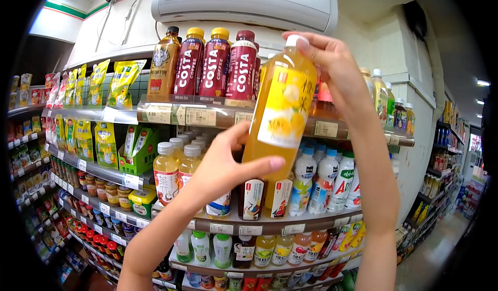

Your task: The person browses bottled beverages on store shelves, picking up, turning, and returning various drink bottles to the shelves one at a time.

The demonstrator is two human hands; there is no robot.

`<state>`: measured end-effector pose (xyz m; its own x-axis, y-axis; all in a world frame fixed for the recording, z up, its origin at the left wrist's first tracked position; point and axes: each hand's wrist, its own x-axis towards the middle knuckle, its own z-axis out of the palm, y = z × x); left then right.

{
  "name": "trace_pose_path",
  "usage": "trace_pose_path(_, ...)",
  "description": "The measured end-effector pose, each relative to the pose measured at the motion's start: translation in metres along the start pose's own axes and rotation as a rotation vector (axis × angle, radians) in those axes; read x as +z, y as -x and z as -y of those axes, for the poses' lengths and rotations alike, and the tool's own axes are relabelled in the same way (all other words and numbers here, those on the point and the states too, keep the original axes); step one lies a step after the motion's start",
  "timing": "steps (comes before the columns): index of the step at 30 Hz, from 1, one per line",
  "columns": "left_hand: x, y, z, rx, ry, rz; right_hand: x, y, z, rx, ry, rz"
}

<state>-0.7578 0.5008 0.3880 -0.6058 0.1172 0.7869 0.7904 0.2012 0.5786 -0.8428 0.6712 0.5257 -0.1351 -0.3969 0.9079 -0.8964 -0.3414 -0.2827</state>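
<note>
Gripping the bottle (284, 106) near upper centre of the frame, I have it leaning between the left hand (228, 161), wrapped round its lower end, and the right hand (329, 57), pinching its cap (297, 42). Behind, a shelf (224, 117) carries coffee bottles (215, 65), with more drinks (263, 252) on levels below. The air conditioner (244, 5) spans the top; the aisle floor (436, 257) shows at lower right.

You have an open lane between your forearms, below the tilted yellow-labelled bottle (284, 109). That bottle, in your left hand (231, 156) and right hand (332, 57), blocks the straight path to mid-shelf. Left of it, Costa bottles (213, 62) stand close-packed behind the projecting shelf edge (223, 116), with the air conditioner (244, 5) overhead.
</note>
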Motion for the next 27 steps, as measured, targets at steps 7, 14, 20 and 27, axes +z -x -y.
trace_pose_path(7, 0.021, 0.061, 0.035, -0.173, 0.068, -0.053, 0.027, 0.078, -0.023, 0.256, -0.082, -0.043)
trace_pose_path(14, 0.047, 0.121, 0.066, -0.419, 0.522, -0.107, 0.05, 0.15, -0.043, 0.426, -0.381, -0.086)
trace_pose_path(20, 0.061, 0.158, 0.078, -0.518, 0.68, -0.234, 0.072, 0.219, -0.071, 0.611, -0.547, -0.036)
trace_pose_path(27, 0.06, 0.174, 0.104, -0.535, 0.508, -0.251, 0.094, 0.258, -0.096, 0.749, -0.737, -0.058)
